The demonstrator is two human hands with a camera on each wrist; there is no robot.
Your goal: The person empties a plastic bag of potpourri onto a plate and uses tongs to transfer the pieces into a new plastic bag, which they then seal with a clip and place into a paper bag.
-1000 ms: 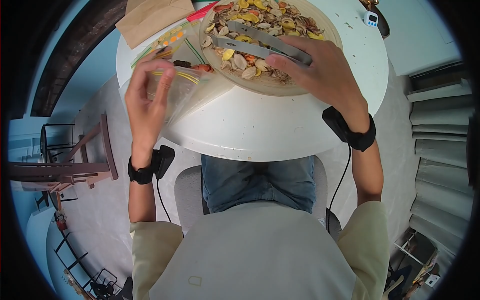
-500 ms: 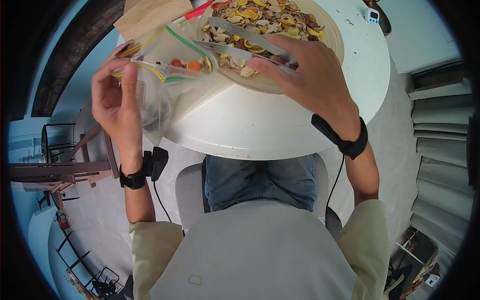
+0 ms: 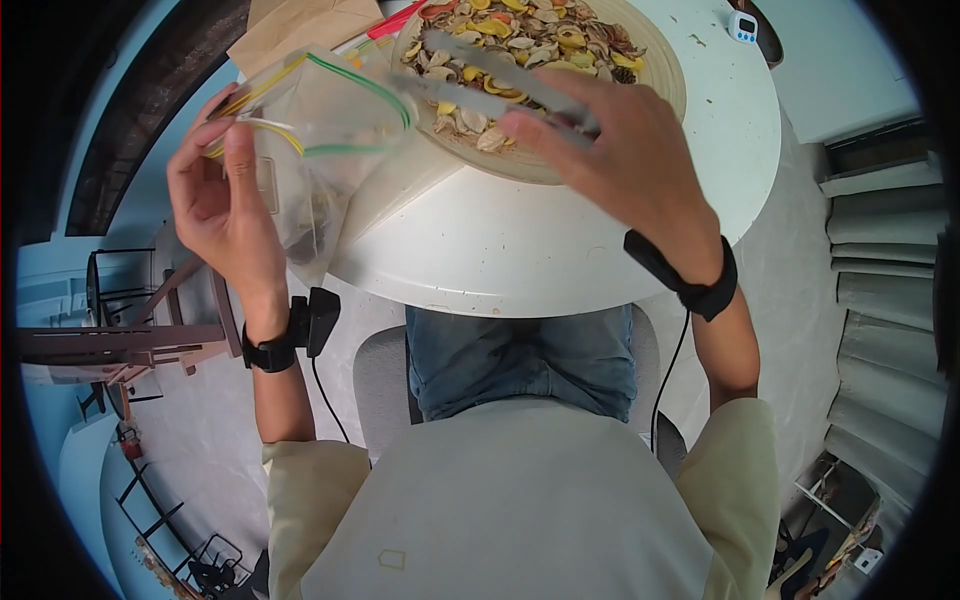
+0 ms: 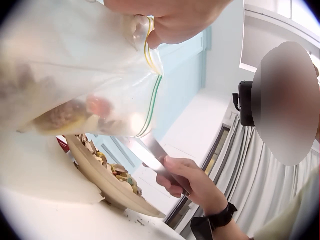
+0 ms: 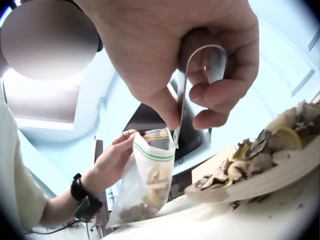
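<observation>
My left hand [image 3: 235, 210] pinches the rim of a clear zip bag [image 3: 340, 110] with yellow and green seal lines, its mouth spread wide. Dried pieces, one of them reddish, show through the plastic in the left wrist view. The right hand [image 3: 640, 150] grips a pair of metal tongs [image 4: 157, 150] by the bent end. Their blurred arms reach over the near left of a round tan plate [image 3: 668, 85], and the tips overlap the bag's mouth edge in the wrist views. Mixed dried petals and slices [image 3: 525, 42] in brown and yellow cover the plate.
A brown paper bag [image 3: 300, 32] lies at the table's far left, beside a red strip [image 3: 396, 19]. A small white timer [image 3: 742, 27] sits at the far right. Crumbs dot the white table [image 3: 480, 250]. A wooden chair [image 3: 130, 340] stands on the floor to the left.
The left hand has moved left with the zip bag, whose mouth now spreads wide toward the plate. The tongs have shifted slightly left. Orange pieces seen at the bag's mouth earlier no longer show there.
</observation>
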